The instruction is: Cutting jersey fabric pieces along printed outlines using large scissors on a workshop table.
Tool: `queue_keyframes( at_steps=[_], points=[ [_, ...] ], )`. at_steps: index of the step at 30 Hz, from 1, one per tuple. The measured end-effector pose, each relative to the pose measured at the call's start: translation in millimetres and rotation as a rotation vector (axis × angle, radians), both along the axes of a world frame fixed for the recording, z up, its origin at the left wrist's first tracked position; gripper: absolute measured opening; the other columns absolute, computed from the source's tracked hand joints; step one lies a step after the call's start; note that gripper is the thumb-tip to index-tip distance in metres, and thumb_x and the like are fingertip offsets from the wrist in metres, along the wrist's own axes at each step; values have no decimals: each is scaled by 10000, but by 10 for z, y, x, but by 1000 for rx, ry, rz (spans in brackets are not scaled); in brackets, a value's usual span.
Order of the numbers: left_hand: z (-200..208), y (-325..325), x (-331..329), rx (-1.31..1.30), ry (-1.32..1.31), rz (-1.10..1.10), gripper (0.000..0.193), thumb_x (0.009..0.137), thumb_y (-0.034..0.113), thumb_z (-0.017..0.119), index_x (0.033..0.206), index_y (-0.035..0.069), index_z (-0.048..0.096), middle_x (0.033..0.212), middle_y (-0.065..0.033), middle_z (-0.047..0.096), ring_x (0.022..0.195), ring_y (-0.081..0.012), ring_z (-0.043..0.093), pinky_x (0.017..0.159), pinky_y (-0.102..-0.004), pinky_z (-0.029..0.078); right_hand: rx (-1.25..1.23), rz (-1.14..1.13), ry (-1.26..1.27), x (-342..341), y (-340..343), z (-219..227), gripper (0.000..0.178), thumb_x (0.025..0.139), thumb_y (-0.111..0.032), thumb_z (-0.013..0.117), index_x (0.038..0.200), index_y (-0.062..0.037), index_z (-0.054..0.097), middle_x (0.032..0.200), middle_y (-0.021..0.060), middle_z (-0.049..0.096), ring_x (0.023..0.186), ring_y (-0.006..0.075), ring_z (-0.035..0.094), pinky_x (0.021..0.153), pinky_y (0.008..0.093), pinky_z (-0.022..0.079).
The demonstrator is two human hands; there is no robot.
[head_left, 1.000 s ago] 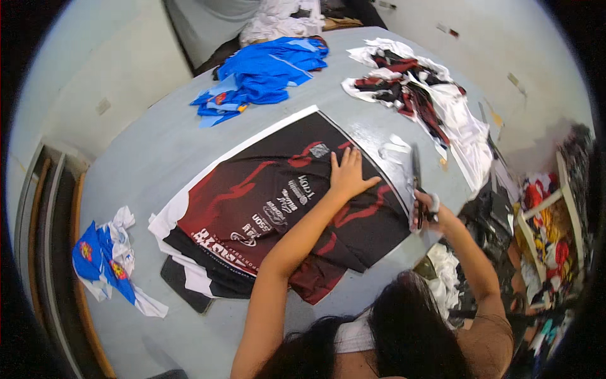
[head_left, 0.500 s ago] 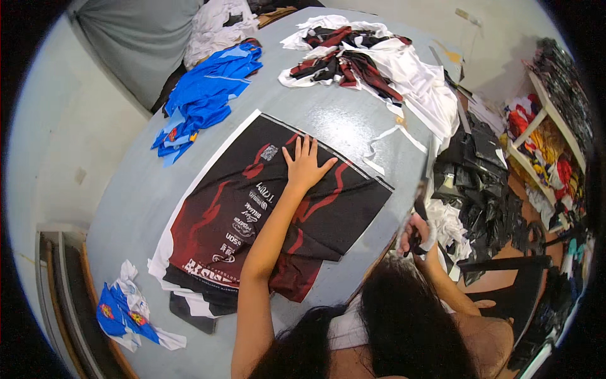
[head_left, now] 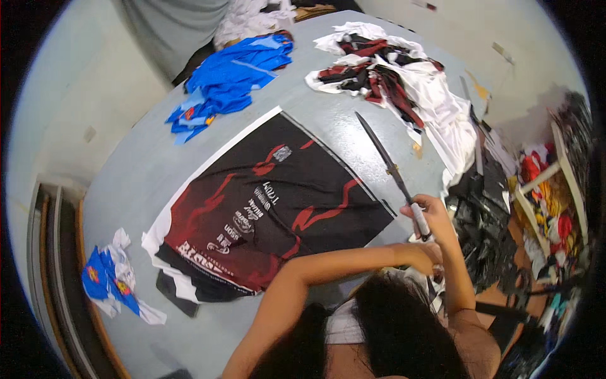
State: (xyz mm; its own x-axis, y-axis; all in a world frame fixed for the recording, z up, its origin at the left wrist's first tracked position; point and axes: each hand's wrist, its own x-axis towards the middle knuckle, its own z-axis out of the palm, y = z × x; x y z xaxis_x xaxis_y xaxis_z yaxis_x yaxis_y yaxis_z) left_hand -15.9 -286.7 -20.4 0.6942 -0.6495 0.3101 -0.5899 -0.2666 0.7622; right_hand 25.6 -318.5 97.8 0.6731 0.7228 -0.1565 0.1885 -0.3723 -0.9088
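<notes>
In my right hand (head_left: 430,213) is a pair of large scissors (head_left: 389,165), its long dark blades together and pointing up and away over the table. Pale wrapping covers part of the handle where my fingers close round it. My left hand (head_left: 426,258) lies across to the right, close to my right forearm at the table's near edge; its fingers are hidden there. In front of me a black and dark red printed fabric panel (head_left: 284,196) is spread flat, with white margins along its left side and a dark piece beneath its near left corner.
A heap of blue fabric (head_left: 230,82) lies at the far left, and white, black and red fabric (head_left: 435,95) at the far right. A blue and white scrap (head_left: 110,278) sits near left. Black plastic bags (head_left: 483,221) and a shelf (head_left: 543,183) of coloured cloth stand right.
My left hand has left the fabric panel and swung right toward my right arm. My right hand has risen, bringing the scissors up over the table's right side.
</notes>
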Motion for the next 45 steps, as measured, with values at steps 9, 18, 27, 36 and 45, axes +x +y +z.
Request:
queue_keyframes(
  at_steps=[9, 18, 27, 36, 45],
  points=[
    [134, 909, -848, 687, 94, 1083, 928, 773, 577, 602, 1458, 59, 252, 1527, -157, 210, 1413, -369, 154, 1106, -602, 104, -364, -33, -843, 1147, 652, -658, 428, 695, -340, 722, 791, 68, 633, 725, 242, 626, 727, 402, 631, 665, 461, 487],
    [10, 551, -1002, 451, -219, 914, 674, 758, 224, 608, 1389, 128, 392, 1384, -83, 425, 1334, -277, 342, 1107, -456, 257, -141, 712, -1038, 1538, 1503, -246, 438, 771, -299, 710, 1043, 25, 596, 1035, 217, 624, 983, 365, 599, 855, 434, 470],
    [371, 452, -811, 197, 57, 1085, 195, 872, 196, 565, 1027, 94, 625, 942, -51, 613, 937, -241, 576, 820, -374, 455, 609, 1042, -920, 1211, 3123, -876, 490, 816, -191, 650, 1269, -83, 496, 1243, 174, 516, 1183, 386, 447, 996, 446, 373],
    [1480, 995, -945, 278, 45, 1292, 290, 954, 306, 497, 1164, 157, 631, 812, -142, 653, 718, -313, 628, 622, -393, 491, 225, 1283, -905, 1720, 3350, -878, 183, 831, -136, 593, 952, -1, 578, 1103, 135, 548, 1060, 306, 505, 929, 363, 403],
    [2616, 935, -2379, -153, 24, 1304, 251, 916, 179, 584, 1126, 67, 666, 1076, -65, 688, 767, -185, 686, 677, -277, 532, 738, 1700, 208, 3222, 1627, 485, 288, 864, -271, 646, 753, -18, 565, 783, 118, 638, 683, 217, 625, 617, 333, 494]
  ],
)
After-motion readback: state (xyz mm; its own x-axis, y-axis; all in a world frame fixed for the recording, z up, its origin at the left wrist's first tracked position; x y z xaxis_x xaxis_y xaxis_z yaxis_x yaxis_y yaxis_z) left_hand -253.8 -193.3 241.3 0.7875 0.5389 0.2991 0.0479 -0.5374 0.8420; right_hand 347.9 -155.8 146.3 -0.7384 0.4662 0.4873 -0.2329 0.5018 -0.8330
